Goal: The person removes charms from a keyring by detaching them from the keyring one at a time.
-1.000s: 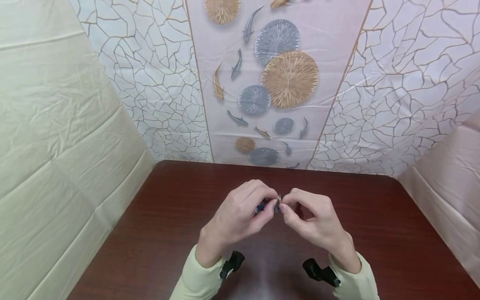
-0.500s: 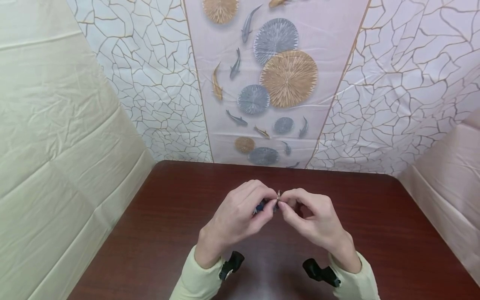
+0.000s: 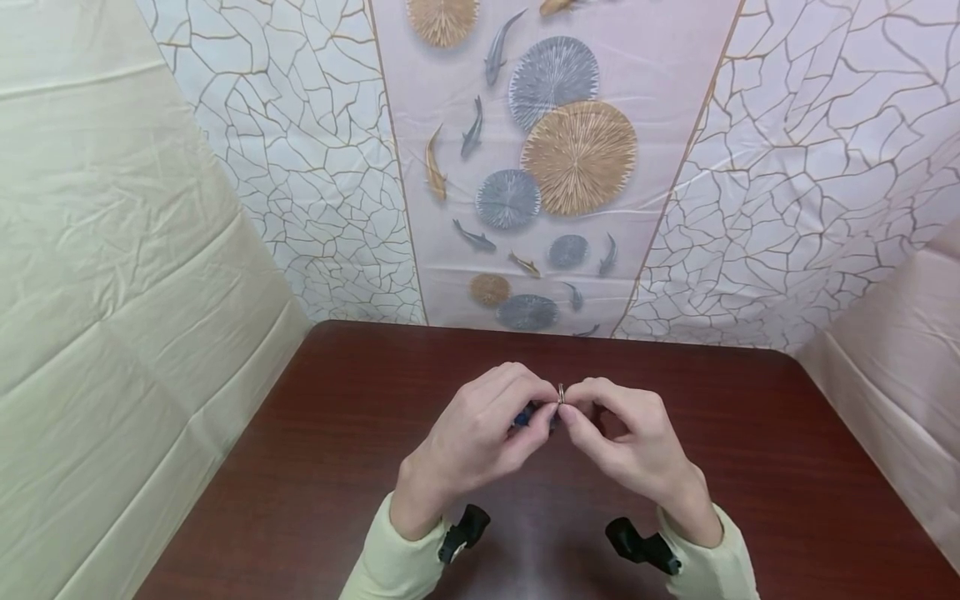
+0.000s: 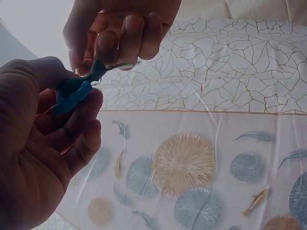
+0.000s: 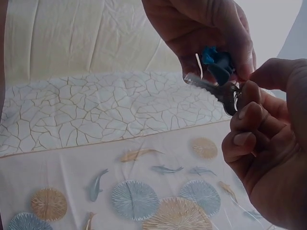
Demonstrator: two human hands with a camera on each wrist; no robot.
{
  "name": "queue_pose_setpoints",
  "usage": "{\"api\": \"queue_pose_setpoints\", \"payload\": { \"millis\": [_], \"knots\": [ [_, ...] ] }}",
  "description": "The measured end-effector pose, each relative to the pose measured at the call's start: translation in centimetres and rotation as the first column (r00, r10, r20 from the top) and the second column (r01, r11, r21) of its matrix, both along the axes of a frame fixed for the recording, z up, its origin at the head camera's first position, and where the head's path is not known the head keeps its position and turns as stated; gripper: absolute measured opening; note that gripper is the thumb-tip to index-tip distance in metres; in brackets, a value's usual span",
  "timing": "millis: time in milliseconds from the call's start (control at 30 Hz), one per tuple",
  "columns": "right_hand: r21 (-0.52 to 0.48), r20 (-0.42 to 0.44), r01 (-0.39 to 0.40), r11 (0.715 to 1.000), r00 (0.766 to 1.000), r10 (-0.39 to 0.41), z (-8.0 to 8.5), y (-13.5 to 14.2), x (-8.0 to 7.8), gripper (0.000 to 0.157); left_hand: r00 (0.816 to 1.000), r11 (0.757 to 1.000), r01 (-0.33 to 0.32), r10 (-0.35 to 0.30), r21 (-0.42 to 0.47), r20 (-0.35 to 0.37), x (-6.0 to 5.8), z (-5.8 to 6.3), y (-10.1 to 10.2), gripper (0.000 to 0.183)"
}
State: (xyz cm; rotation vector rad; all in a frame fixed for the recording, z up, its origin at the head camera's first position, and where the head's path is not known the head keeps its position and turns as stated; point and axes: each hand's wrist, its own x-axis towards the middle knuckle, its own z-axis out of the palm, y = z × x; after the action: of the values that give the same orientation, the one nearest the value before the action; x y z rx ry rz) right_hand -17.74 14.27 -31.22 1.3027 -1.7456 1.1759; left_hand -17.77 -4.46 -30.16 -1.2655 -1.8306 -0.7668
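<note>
Both hands meet fingertip to fingertip over the table, with a small metal key ring (image 3: 561,393) between them. My left hand (image 3: 480,425) pinches the ring between thumb and index finger. A blue rubbery charm (image 4: 74,93) hangs within its curled fingers, mostly hidden in the head view. From the other side, my right hand (image 3: 637,433) pinches the same ring with thumb and index fingertip. A silver key (image 5: 211,92) dangles from the ring beside the charm, its toothed blade pointing away from the right hand in the right wrist view. The fingertips cover part of the ring.
Under the hands lies a dark red-brown tabletop (image 3: 337,467). Behind it hangs a patterned cloth (image 3: 577,158) with fish and round leaves. Pale cloth (image 3: 150,333) drapes the left side, pinkish cloth (image 3: 892,375) the right. Black camera mounts (image 3: 641,546) sit on the wrists.
The key ring turns and shifts slightly between the fingertips, standing up a little more above them than a second ago. Both hands stay in nearly the same place.
</note>
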Motion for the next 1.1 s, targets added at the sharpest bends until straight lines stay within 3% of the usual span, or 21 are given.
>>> {"api": "queue_pose_setpoints", "payload": {
  "millis": [367,700,1100],
  "knots": [
    [0.013,-0.032,-0.076,0.997,0.997,0.076,0.4,-0.3,-0.1,0.005,1.000,1.000,0.000,0.000,0.009,0.000,-0.1,0.0,-0.2,0.007],
    [-0.038,0.049,-0.059,0.998,0.997,0.061,0.8,-0.2,0.6,0.006,1.000,1.000,0.005,-0.005,0.008,-0.009,0.1,0.2,-0.2,0.008],
    [-0.016,0.031,-0.080,0.997,0.996,0.081,1.4,-0.5,0.9,0.005,1.000,1.000,-0.002,0.002,0.004,0.001,0.0,0.0,-0.1,0.007]
  ]
}}
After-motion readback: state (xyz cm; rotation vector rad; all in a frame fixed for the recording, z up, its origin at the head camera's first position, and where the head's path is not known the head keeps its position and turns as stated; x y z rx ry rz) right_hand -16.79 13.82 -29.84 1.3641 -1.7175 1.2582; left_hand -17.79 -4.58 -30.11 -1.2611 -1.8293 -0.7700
